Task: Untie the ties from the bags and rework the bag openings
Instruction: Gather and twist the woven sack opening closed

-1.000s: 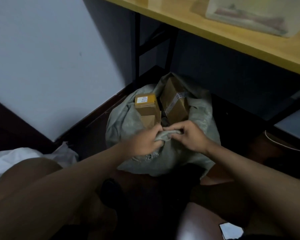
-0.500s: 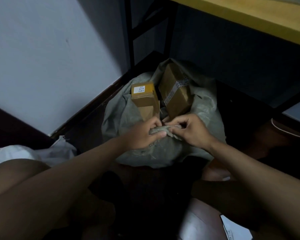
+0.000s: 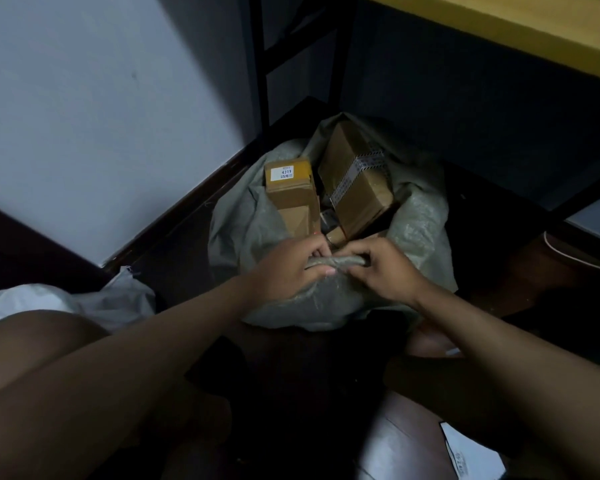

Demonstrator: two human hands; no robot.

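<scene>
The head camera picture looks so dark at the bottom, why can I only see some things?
Head view: light falls on the wall and the box label, which reads clearly; the floor under the arms is in deep shadow. Both the left hand and right hand are dim on the bag's rolled edge.

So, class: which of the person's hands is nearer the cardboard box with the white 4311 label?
Left. The left hand grips the bag's rolled rim just below that box; the right hand is farther right.

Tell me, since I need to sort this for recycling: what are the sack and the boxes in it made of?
The sack looks like grey woven plastic: matte, crinkled, faintly speckled. The boxes look like brown cardboard, one sealed with printed tape, the other bearing a white label.
</scene>
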